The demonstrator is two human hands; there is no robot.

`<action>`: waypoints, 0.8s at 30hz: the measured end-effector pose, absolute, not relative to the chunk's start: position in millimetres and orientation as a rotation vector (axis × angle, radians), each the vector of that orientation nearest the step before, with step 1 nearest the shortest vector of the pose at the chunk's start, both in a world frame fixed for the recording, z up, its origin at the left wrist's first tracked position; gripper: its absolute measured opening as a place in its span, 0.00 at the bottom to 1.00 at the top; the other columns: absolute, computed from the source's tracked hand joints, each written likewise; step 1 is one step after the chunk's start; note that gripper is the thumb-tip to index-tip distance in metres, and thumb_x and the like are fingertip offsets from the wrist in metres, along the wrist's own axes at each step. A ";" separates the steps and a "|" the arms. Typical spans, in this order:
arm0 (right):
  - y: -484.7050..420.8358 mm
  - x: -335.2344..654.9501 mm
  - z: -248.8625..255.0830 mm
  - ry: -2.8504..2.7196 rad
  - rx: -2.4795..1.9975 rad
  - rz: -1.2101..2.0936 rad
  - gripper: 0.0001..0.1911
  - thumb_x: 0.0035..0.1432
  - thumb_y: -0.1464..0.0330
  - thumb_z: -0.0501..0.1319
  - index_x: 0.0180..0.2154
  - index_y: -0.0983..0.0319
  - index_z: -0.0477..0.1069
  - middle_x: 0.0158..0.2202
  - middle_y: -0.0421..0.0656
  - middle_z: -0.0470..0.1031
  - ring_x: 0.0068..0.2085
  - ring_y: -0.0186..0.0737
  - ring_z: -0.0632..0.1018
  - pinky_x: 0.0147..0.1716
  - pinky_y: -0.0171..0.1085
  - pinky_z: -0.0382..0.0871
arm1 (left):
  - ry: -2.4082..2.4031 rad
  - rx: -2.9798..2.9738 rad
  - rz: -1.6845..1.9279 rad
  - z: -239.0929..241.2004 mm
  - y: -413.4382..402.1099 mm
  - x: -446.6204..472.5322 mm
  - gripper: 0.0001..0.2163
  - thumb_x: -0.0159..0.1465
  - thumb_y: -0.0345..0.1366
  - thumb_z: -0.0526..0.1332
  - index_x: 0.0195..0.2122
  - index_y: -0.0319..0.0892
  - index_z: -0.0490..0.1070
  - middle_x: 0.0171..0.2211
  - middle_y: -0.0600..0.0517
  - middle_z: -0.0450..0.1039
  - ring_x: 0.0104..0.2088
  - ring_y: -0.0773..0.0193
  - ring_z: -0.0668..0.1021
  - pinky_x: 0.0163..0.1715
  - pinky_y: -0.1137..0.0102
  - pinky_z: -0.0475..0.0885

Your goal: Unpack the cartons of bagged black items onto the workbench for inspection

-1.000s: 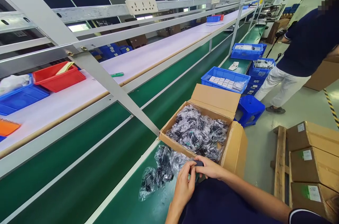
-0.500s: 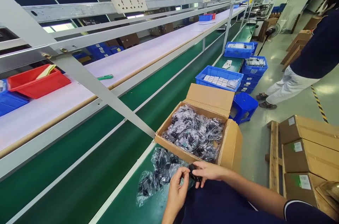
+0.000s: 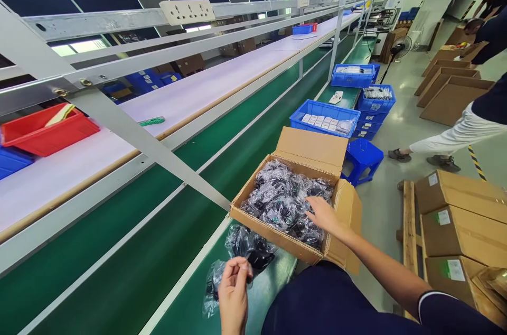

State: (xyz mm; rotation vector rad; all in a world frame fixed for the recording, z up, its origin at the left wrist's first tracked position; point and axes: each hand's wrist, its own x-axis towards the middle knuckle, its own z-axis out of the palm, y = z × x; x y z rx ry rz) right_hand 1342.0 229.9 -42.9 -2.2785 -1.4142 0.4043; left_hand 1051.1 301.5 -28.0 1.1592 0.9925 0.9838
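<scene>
An open cardboard box (image 3: 273,235) on the green bench (image 3: 273,292) is heaped with black items in clear plastic bags (image 3: 279,203); some look like coiled cables. My right hand (image 3: 322,214) reaches over its right side, fingers stretched out at the bags. In front of the box, my left hand (image 3: 234,279) is closed in a pinch. Whatever it pinches is hidden by the fingers, with a bit of clear plastic near the fingertips. Beside and behind that hand lie more bagged black items (image 3: 241,242), partly covered by it.
Blue bins (image 3: 325,118) with small white packets stand beyond the box, near a blue stool (image 3: 362,158). Cartons (image 3: 455,224) sit on a wooden pallet (image 3: 407,240) at right. A slanted metal brace (image 3: 166,150) meets the box's left corner. Other people are at the far right.
My hands, together on a black item before, have parted. The right has moved up over the box without it; the left has moved left and down. A person at right has stepped further right.
</scene>
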 end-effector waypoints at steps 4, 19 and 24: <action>235.3 1377.4 -72.9 -1.476 -2.622 0.185 0.22 0.49 0.80 0.59 0.49 0.71 0.70 0.60 0.61 0.52 0.62 0.61 0.52 0.56 0.50 0.54 | 1.025 0.846 1.074 -15.8 310.9 1040.4 0.20 0.42 0.45 0.72 0.30 0.39 0.68 0.22 0.54 0.64 0.24 0.70 0.67 0.24 0.76 0.66; 263.3 1286.2 -0.9 -1.054 -1.337 1.188 0.20 0.53 0.53 0.57 0.32 0.65 0.68 0.33 0.46 0.74 0.31 0.37 0.74 0.30 0.35 0.70 | 0.909 0.549 1.185 6.3 309.0 1021.5 0.16 0.40 0.34 0.73 0.25 0.39 0.66 0.23 0.56 0.57 0.22 0.74 0.62 0.20 0.78 0.63; 304.5 1233.8 -29.2 -0.920 -1.323 1.481 0.15 0.52 0.58 0.58 0.29 0.65 0.63 0.34 0.47 0.73 0.35 0.39 0.75 0.32 0.37 0.71 | 0.879 0.642 1.226 4.7 305.0 1008.5 0.14 0.46 0.35 0.70 0.26 0.39 0.65 0.23 0.55 0.57 0.22 0.74 0.63 0.19 0.78 0.63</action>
